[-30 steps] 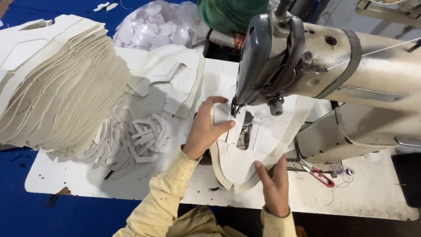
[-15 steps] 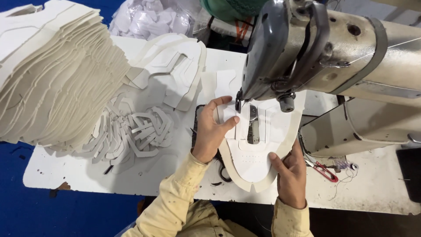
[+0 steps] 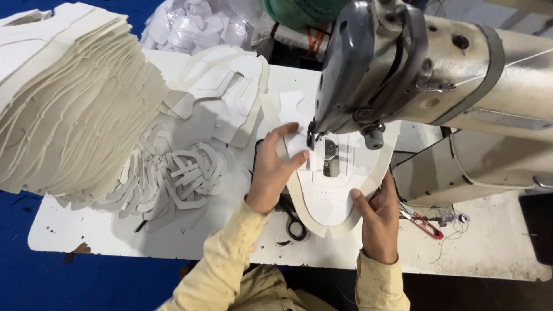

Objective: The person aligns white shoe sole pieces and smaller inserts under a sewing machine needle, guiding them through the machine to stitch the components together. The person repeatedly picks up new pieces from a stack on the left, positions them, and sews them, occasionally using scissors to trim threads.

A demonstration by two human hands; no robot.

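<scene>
Crowding shoe panel (image 3: 331, 198): machine head (image 3: 368, 69) overhead | scissors (image 3: 294, 222) beneath | stack (image 3: 63, 98) left

Packages: one clear plastic bag (image 3: 199, 26) of white cut pieces, at the tabletop's (image 3: 115, 236) far edge.
Labels, signs, screens: none.

At far left I see a tall stack of cream cut pieces (image 3: 63, 98); beside it, loose white strips (image 3: 173, 178). Black scissors (image 3: 292, 222) and red thread snips (image 3: 423, 223) lie on the white table (image 3: 115, 236).
</scene>
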